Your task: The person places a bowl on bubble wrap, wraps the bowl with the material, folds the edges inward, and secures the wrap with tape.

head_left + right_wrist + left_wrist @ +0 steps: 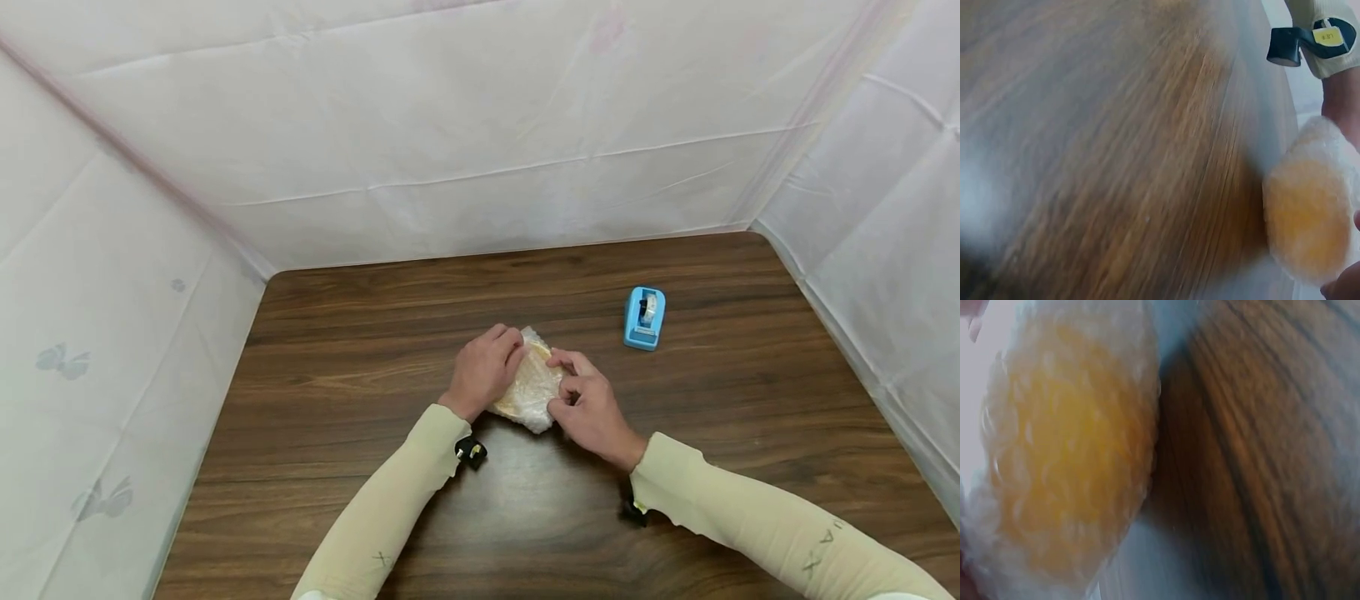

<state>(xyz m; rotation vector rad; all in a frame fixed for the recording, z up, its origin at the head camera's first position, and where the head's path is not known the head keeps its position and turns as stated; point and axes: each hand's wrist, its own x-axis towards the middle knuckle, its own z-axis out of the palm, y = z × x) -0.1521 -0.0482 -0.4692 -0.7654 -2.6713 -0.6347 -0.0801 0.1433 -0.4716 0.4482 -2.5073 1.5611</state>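
A bubble-wrapped package with something yellow-orange inside sits on the table between both hands. The left wrist view shows the bubble wrap close up, the yellow object blurred through it. My left hand grips the package along its left side, fingers curled over the top. On the opposite side, my right hand pinches the wrap at its right edge with bent fingers and thumb. The package also shows at the right of the right wrist view. What the yellow thing is cannot be made out.
A light blue tape dispenser with a roll of clear tape stands on the dark wood table, behind and right of the package. White sheeting hangs along the back and both sides. Black wrist cameras are strapped at the sleeve cuffs.
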